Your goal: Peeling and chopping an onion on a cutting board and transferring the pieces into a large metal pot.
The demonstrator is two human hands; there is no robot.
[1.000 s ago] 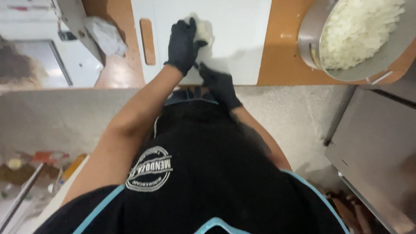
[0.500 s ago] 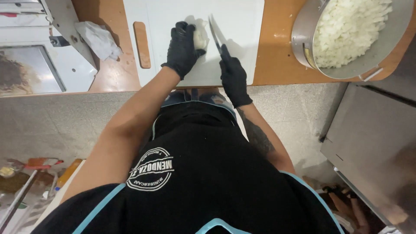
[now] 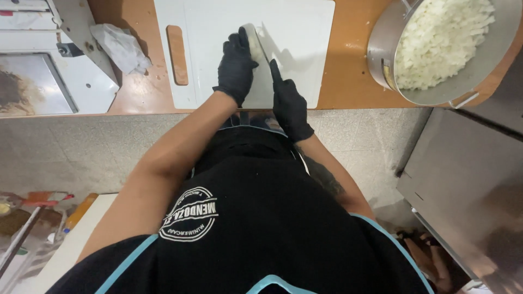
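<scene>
A white cutting board lies on a brown wooden counter. My left hand, in a black glove, presses down on a pale onion piece on the board. My right hand, also gloved in black, grips the handle of a knife. Its blade runs along the right side of the onion piece, close against my left fingers. Both forearms reach up from my black apron.
A large metal pot full of chopped white onion stands at the right on the counter. A crumpled white cloth and a white appliance sit at the left. A steel surface is at lower right.
My right hand rose from the counter edge onto the board with the knife and set the blade beside the onion. The view has drawn closer to the board.
</scene>
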